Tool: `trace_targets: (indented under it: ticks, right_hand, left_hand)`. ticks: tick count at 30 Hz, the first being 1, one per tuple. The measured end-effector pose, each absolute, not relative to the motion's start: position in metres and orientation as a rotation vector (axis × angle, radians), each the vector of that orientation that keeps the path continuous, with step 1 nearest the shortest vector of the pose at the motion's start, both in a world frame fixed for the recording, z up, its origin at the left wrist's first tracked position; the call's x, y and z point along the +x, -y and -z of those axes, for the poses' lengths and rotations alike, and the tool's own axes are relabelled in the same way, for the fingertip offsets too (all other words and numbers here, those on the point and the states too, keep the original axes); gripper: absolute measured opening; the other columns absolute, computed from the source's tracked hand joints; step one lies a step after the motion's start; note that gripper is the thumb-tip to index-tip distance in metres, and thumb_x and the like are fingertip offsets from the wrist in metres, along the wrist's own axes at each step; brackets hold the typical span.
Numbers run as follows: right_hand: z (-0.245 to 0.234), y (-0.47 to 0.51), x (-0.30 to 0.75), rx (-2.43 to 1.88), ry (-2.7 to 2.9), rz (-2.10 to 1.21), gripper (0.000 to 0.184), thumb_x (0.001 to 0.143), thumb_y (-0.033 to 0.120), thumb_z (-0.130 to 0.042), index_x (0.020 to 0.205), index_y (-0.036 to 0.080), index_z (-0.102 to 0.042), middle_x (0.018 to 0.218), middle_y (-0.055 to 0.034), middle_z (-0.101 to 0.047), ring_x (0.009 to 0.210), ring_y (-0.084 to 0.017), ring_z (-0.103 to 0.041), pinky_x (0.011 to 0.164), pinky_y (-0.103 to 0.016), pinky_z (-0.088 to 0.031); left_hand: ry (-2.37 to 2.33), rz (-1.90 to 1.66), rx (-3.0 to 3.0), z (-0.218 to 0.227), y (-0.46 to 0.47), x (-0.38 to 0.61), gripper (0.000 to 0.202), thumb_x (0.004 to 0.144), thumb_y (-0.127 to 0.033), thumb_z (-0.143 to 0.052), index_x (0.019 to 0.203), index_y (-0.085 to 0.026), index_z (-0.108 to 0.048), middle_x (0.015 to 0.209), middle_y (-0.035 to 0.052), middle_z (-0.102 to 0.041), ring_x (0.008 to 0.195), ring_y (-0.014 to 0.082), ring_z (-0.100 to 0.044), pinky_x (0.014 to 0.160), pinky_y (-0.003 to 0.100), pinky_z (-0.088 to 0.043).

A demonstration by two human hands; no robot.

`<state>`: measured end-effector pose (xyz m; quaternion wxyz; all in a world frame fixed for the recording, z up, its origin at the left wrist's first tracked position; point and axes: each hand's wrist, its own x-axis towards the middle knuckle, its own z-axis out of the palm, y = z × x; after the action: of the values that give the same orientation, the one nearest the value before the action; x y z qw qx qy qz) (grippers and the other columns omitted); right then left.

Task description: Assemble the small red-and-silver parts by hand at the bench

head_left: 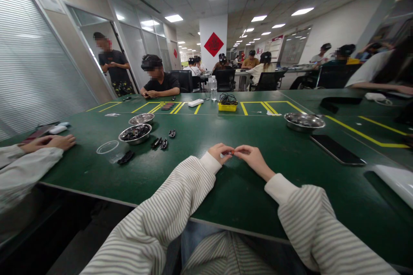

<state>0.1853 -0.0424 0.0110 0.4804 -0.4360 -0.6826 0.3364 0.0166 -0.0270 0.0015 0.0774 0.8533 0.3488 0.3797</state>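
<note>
Both my hands meet just above the green table [245, 129] in front of me. Between their fingertips is a small orange-and-dark piece [231, 152], too small to name and mostly covered. My left hand [220, 152] is closed, its thumb and fingers pinching the piece from the left. My right hand [253, 159] pinches at the orange end from the right, with its fingertips together. To the left lie several small black parts [164, 143], near a steel bowl [135, 141] filled with similar dark parts.
Behind that bowl stands another steel bowl [142, 118]. A clear plastic cup [108, 148] and a black part [125, 157] lie at left, near a co-worker's hands [60, 142]. On the right are a steel bowl [304, 126], a phone [337, 149] and a white object [395, 182].
</note>
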Motion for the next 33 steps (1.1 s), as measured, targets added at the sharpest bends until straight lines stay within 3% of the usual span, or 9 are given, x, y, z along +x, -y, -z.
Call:
trace_targets:
  ticks: [7, 12, 21, 25, 28, 33]
  right_hand:
    - [-0.014, 0.044, 0.186, -1.173, 1.764, -0.739, 0.023, 0.063, 0.035, -0.056, 0.07, 0.015, -0.065, 0.07, -0.0056, -0.066, 0.067, -0.018, -0.059, 0.062, -0.027, -0.045]
    - [-0.015, 0.044, 0.188, -1.245, 1.844, -0.752, 0.025, 0.068, 0.034, -0.05, 0.075, 0.015, -0.065, 0.071, -0.0052, -0.066, 0.061, -0.015, -0.058, 0.054, -0.023, -0.043]
    - [-0.009, 0.04, 0.191, -1.241, 1.921, -0.772, 0.025, 0.07, 0.034, -0.049, 0.075, 0.015, -0.064, 0.068, -0.0043, -0.065, 0.058, -0.014, -0.058, 0.054, -0.023, -0.043]
    - [-0.01, 0.04, 0.19, -1.241, 1.922, -0.784, 0.025, 0.07, 0.033, -0.049, 0.076, 0.015, -0.064, 0.067, -0.0044, -0.065, 0.057, -0.013, -0.058, 0.055, -0.023, -0.043]
    - [-0.011, 0.041, 0.19, -1.252, 1.927, -0.791, 0.024, 0.07, 0.032, -0.049, 0.075, 0.014, -0.064, 0.066, -0.0046, -0.065, 0.057, -0.013, -0.058, 0.056, -0.023, -0.043]
    - [-0.012, 0.043, 0.19, -1.24, 1.97, -0.795, 0.023, 0.07, 0.032, -0.049, 0.075, 0.015, -0.064, 0.066, -0.0039, -0.065, 0.058, -0.014, -0.058, 0.058, -0.024, -0.043]
  left_hand:
    - [-1.22, -0.985, 2.659, 0.001, 0.016, 0.012, 0.02, 0.073, -0.027, -0.051, 0.09, -0.023, -0.061, 0.076, 0.0012, -0.055, 0.073, 0.0105, -0.052, 0.068, 0.022, -0.042]
    - [-1.736, -0.565, 2.625, -0.007, -0.014, -0.025, 0.019, 0.072, -0.023, -0.05, 0.086, -0.023, -0.063, 0.082, 0.0037, -0.054, 0.082, 0.0149, -0.05, 0.074, 0.025, -0.04]
    - [-2.143, -0.323, 2.319, -0.011, -0.033, -0.059, 0.025, 0.075, -0.027, -0.046, 0.097, -0.024, -0.058, 0.091, 0.0051, -0.051, 0.088, 0.018, -0.049, 0.074, 0.027, -0.039]
    - [-2.247, -0.313, 2.23, -0.013, -0.03, -0.058, 0.038, 0.074, -0.028, -0.046, 0.112, -0.026, -0.046, 0.098, 0.0077, -0.051, 0.092, 0.0215, -0.048, 0.072, 0.029, -0.04]
    - [-2.325, -0.193, 2.076, -0.021, -0.026, -0.06, 0.045, 0.072, -0.026, -0.049, 0.116, -0.023, -0.04, 0.103, 0.0107, -0.051, 0.095, 0.0235, -0.047, 0.073, 0.031, -0.039]
    - [-2.351, 0.0, 1.914, -0.035, -0.013, -0.064, 0.039, 0.067, -0.026, -0.057, 0.103, -0.013, -0.05, 0.104, 0.0153, -0.051, 0.097, 0.028, -0.044, 0.074, 0.035, -0.037]
